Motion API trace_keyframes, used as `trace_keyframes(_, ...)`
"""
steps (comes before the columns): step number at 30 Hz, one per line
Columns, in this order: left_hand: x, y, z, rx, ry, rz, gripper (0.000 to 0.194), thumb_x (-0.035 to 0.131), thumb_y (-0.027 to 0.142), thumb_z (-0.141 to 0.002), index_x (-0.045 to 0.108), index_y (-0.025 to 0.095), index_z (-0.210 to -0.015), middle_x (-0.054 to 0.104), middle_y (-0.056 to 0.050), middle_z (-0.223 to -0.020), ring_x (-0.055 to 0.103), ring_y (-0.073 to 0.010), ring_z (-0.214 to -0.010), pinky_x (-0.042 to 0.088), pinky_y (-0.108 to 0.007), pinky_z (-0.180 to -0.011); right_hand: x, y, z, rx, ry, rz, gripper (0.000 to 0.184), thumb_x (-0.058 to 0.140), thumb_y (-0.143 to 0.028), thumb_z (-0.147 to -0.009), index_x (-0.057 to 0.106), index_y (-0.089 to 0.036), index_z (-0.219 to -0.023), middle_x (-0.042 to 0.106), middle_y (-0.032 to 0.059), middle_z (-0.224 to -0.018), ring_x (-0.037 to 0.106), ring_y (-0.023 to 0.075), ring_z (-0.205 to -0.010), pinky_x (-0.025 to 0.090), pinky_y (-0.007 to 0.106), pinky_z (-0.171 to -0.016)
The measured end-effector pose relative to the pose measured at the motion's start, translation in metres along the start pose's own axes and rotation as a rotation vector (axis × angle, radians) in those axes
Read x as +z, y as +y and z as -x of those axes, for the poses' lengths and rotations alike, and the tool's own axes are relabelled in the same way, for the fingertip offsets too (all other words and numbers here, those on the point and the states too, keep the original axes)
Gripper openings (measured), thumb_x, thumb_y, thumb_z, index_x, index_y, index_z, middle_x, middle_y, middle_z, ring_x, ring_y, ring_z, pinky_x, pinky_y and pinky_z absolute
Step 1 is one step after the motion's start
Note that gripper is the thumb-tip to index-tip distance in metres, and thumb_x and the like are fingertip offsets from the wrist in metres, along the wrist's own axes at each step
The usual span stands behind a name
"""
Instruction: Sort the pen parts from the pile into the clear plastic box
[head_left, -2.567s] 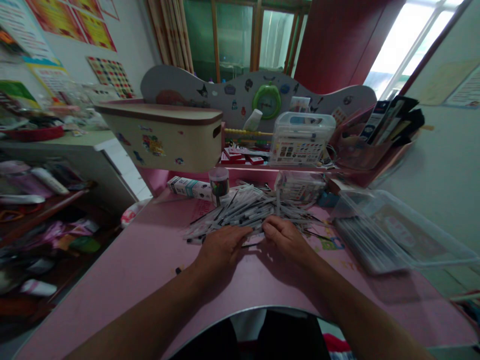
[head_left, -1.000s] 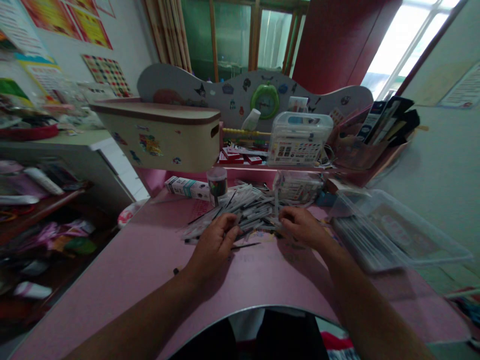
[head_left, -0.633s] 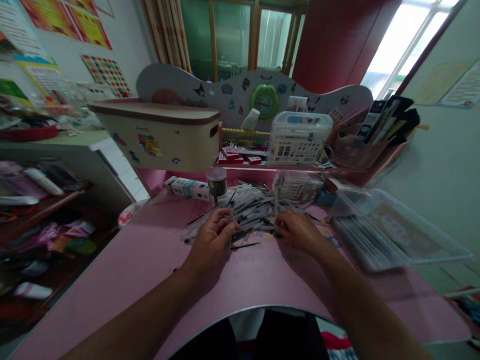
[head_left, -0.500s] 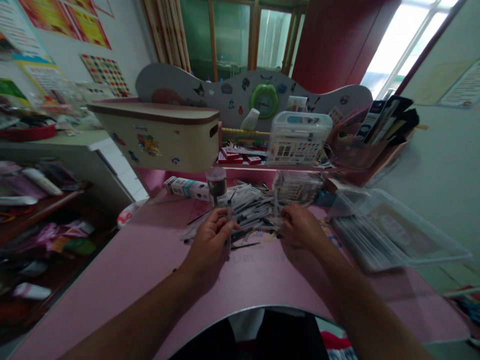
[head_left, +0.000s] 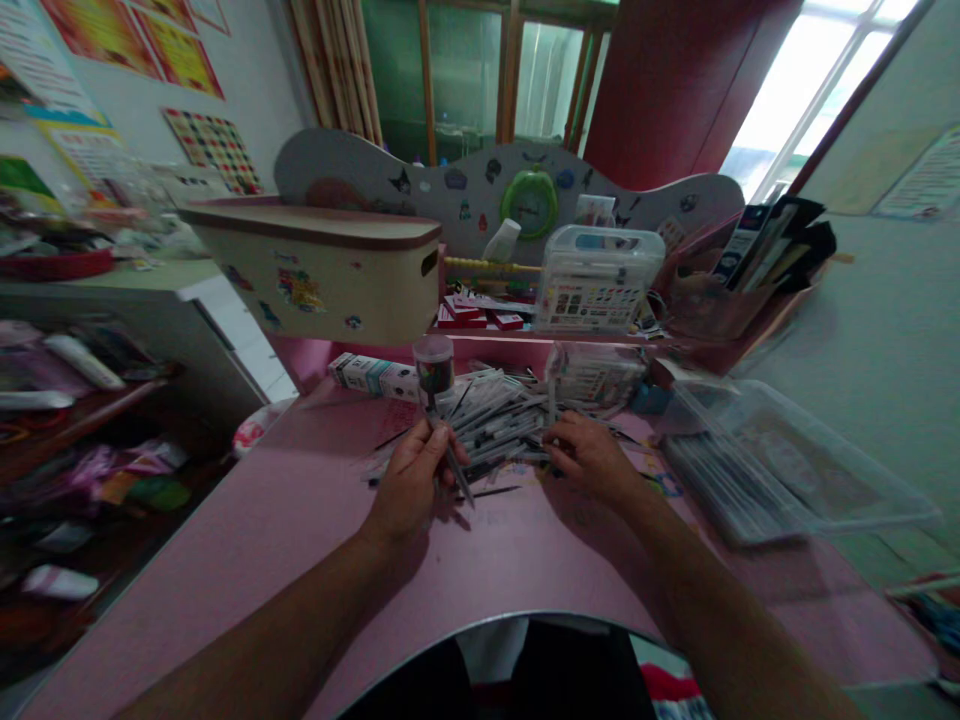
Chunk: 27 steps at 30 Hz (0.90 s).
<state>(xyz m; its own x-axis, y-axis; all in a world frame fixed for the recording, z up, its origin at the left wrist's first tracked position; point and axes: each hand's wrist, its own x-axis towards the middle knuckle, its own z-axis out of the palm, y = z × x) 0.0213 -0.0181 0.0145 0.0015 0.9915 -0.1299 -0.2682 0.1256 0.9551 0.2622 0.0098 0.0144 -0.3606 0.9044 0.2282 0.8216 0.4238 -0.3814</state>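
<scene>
My left hand [head_left: 411, 478] is closed around a slim grey pen [head_left: 459, 478], which slants from upper left to lower right in front of the pile. A heap of clear-barrelled pens [head_left: 499, 415] lies loosely between my hands. At the heap's right edge is my right hand [head_left: 592, 458], its fingers curled and pinched together. Something small and pale shows at those fingertips, too indistinct to name. One thin dark refill or pen piece [head_left: 491, 491] rests on the pink desk [head_left: 480, 570] just in front of the heap.
Behind the heap stand a clear-lidded cup [head_left: 433, 362], a long printed box [head_left: 375, 375] and a clear plastic case [head_left: 592, 375]. On the right, an open transparent box [head_left: 847, 510] holds a row of pens. A shelf above carries a cream bin [head_left: 322, 285] and a marker case [head_left: 600, 280].
The pen in my left hand has gone from nearly upright to slanted. My right hand has shifted slightly left, its fingers curled at the heap's edge.
</scene>
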Motion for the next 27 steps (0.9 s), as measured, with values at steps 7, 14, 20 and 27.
trace_keyframes(7,0.001,0.001,-0.001,0.038,0.048,0.054,0.032,0.066,0.051,-0.084,0.054,0.022,-0.084,0.056,0.007,-0.060,0.037,-0.0055,-0.036,0.030,-0.013,-0.031,0.032,-0.049,0.013,-0.148,-0.014,-0.049,0.010,0.063,-0.021,-0.093,0.071,-0.021,-0.086,0.058,0.0028,-0.090,0.051,0.0134,-0.075,0.035,0.026,-0.066)
trace_keyframes(14,0.000,-0.001,-0.004,-0.013,-0.019,0.083,0.029,0.071,0.042,-0.080,0.054,0.022,-0.091,0.058,0.007,-0.065,0.041,-0.0057,-0.039,0.034,-0.014,-0.034,0.039,-0.048,0.005,-0.164,-0.067,0.051,0.005,0.064,-0.023,-0.092,0.070,-0.023,-0.092,0.058,0.0028,-0.093,0.052,0.0137,-0.076,0.033,0.026,-0.067)
trace_keyframes(20,0.001,0.000,-0.004,-0.117,-0.017,0.183,0.034,0.078,0.028,-0.072,0.056,0.021,-0.096,0.062,0.005,-0.072,0.053,-0.0065,-0.051,0.043,-0.015,-0.045,0.037,-0.048,0.005,-0.157,-0.091,0.085,0.007,0.064,-0.025,-0.092,0.071,-0.022,-0.092,0.058,0.0043,-0.094,0.051,0.0146,-0.075,0.032,0.027,-0.065)
trace_keyframes(27,-0.006,-0.005,-0.010,-0.156,-0.041,0.134,0.025,0.074,0.036,-0.079,0.056,0.020,-0.087,0.063,0.004,-0.063,0.058,-0.0106,-0.051,0.052,-0.022,-0.050,0.038,-0.049,0.004,-0.111,-0.081,0.121,0.009,0.060,-0.021,-0.092,0.069,-0.020,-0.088,0.058,0.0045,-0.095,0.050,0.0138,-0.073,0.033,0.028,-0.066)
